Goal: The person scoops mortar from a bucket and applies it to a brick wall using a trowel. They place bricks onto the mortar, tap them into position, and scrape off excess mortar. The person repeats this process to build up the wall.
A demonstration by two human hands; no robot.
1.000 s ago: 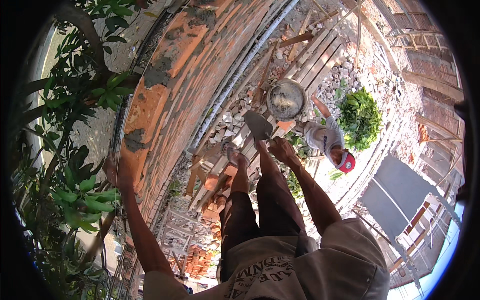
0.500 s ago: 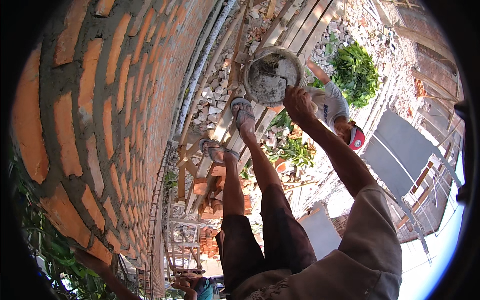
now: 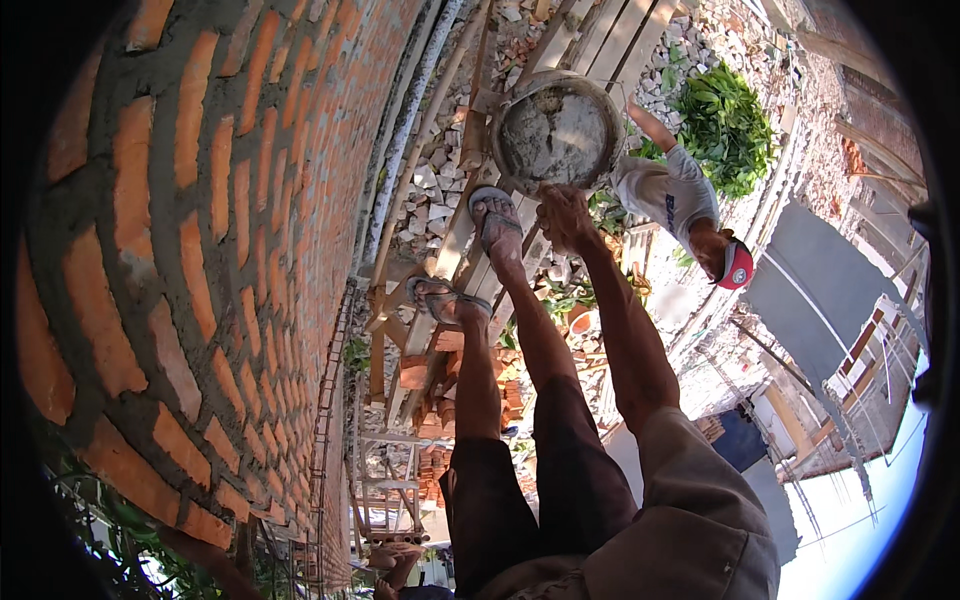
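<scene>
My right hand [image 3: 566, 217] is closed at the near rim of a round bucket [image 3: 507, 160], its fingers wrapped round a trowel. Hand and rim mostly hide that tool now; its dark shank showed in the earlier frame. Wet grey mortar [image 3: 560, 130] fills much of the bucket, which rests on wooden planks [image 3: 610, 45]. At the lower left my left forearm [image 3: 215, 565] shows dimly beside the end of a brick wall [image 3: 200, 270]. The left hand itself is out of sight. Fresh mortar joints run between the wall's orange bricks.
My sandalled feet [image 3: 495, 225] stand on narrow scaffold planks. Below lie broken rubble [image 3: 435, 185] and stacked bricks [image 3: 435, 470]. A co-worker in a red cap [image 3: 738, 265] stands to the right, an arm near the bucket. Leafy branches [image 3: 728, 130] lie beyond; another person [image 3: 400, 570] is partly visible low down.
My right hand has drawn back from over the mortar to the bucket's near rim. The trowel's shank no longer shows against the mortar. The view has shifted slightly.
</scene>
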